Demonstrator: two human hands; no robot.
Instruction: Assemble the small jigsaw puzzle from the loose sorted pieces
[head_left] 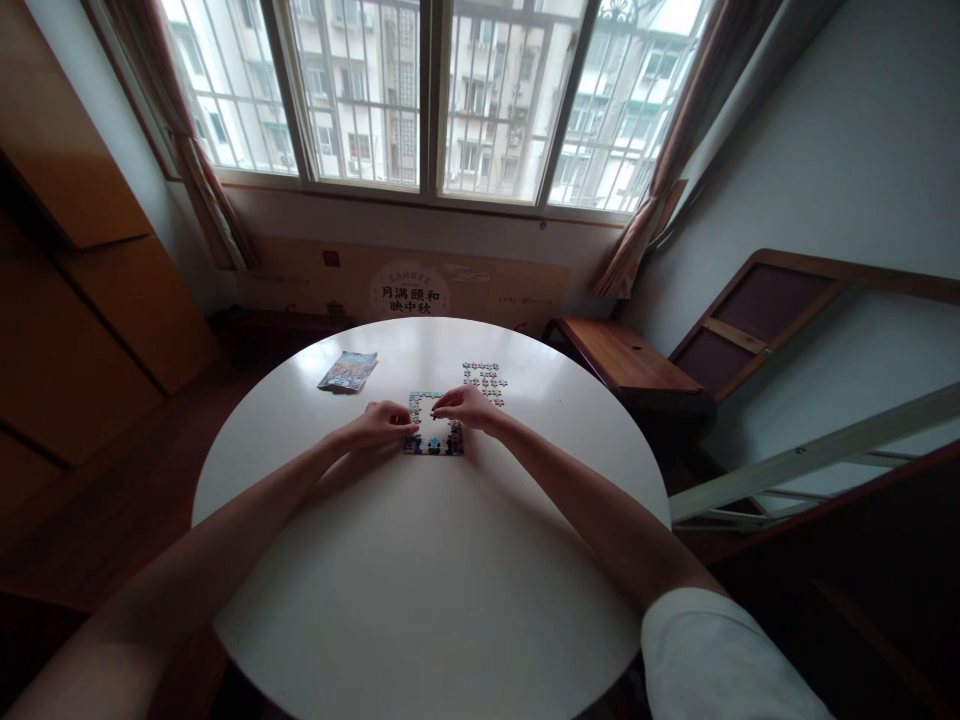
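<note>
A small, partly assembled jigsaw puzzle (435,450) lies on the round white table, its border joined around a pale open middle. My left hand (381,424) rests at the puzzle's left edge, with curled fingers and the thumb against the border. Above the open middle, my right hand (471,408) pinches a small puzzle piece (435,413) between thumb and fingertips. Its picture is too small to make out. Several loose puzzle pieces (491,382) lie in rows just beyond my right hand, which partly hides the nearest ones.
A colourful packet (349,371) lies at the back left of the white table (420,580). A wooden bench (626,352) stands behind the table on the right. Wooden cabinets (135,310) are on the left, and a barred window (427,100) is ahead.
</note>
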